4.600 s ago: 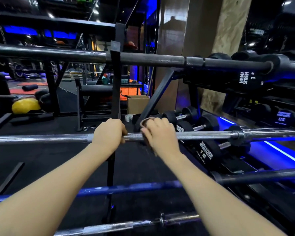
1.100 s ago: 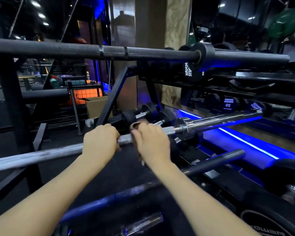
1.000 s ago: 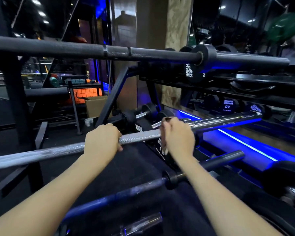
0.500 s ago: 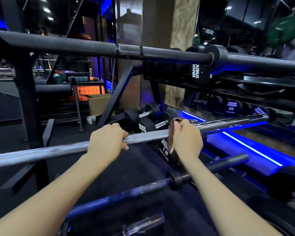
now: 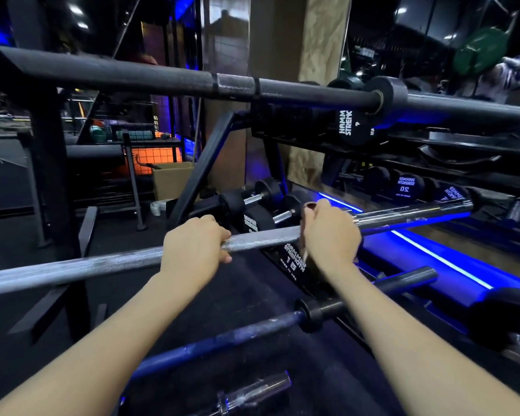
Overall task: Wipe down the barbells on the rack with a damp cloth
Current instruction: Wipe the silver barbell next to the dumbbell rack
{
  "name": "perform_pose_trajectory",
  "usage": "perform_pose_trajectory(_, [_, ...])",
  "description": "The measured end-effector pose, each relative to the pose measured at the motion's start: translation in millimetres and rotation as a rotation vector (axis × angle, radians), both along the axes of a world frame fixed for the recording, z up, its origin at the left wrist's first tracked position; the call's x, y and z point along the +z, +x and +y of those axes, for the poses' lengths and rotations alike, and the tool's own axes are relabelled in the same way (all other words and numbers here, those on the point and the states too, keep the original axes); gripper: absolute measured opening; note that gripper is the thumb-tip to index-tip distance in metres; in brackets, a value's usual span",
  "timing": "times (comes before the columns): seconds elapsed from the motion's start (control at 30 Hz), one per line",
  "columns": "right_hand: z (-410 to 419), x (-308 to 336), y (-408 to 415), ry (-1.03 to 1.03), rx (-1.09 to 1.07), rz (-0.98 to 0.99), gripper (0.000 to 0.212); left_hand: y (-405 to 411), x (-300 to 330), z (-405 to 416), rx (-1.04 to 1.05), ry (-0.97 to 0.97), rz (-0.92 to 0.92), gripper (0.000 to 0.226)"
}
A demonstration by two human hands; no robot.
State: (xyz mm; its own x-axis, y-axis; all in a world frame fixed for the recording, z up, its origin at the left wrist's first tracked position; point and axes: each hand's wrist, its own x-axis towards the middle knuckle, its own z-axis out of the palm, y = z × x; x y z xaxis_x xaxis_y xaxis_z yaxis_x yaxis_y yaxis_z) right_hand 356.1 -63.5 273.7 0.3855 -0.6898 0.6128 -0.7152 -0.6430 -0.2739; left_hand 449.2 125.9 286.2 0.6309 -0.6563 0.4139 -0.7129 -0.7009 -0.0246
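A silver knurled barbell (image 5: 96, 265) runs across the rack at chest height, its shiny sleeve (image 5: 412, 213) pointing right. My left hand (image 5: 192, 249) grips the shaft from above. My right hand (image 5: 330, 235) is wrapped around the bar near the collar, with a brownish cloth (image 5: 308, 207) folded over the bar under the fingers; a bit of cloth hangs below. A black barbell (image 5: 162, 76) lies on the top rung. Lower down sit a blue barbell (image 5: 222, 340) and a chrome one (image 5: 252, 394).
Black rack uprights (image 5: 51, 163) stand at the left, and a slanted brace (image 5: 204, 169) rises behind the bar. Dumbbells (image 5: 409, 187) fill shelves behind and to the right, with a blue light strip (image 5: 442, 259). A cardboard box (image 5: 170, 181) stands on the floor.
My right hand with the cloth has slid right along the silver bar from beside my left hand to the collar. My left hand has kept its grip. The view has turned right.
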Motion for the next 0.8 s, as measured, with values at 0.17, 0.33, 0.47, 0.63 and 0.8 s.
perform_pose_trajectory(0.17, [85.9, 10.0, 23.5, -0.163, 0.489, 0.137, 0.03, -6.1, -5.3, -1.8, 0.046, 0.002, -0.12, 0.015])
perform_pose_trajectory(0.33, [15.3, 35.1, 29.7, 0.051, 0.424, 0.327, 0.031, -3.5, -2.1, 1.9, 0.007, -0.008, -0.039, 0.016])
perform_pose_trajectory(0.47, [-18.0, 38.1, 20.7, 0.04, 0.169, 0.372, 0.03, -3.1, -1.5, 2.4, -0.01, -0.019, -0.027, 0.02])
perform_pose_trajectory(0.63, [59.1, 36.2, 49.4, 0.065, 0.519, 0.325, 0.027, -4.7, -7.0, 2.4, 0.025, 0.028, -0.113, 0.022])
perform_pose_trajectory(0.8, [32.4, 25.3, 30.9, 0.013, 0.498, 0.171, 0.033, -2.7, -6.0, 3.2, 0.003, 0.015, -0.078, 0.018])
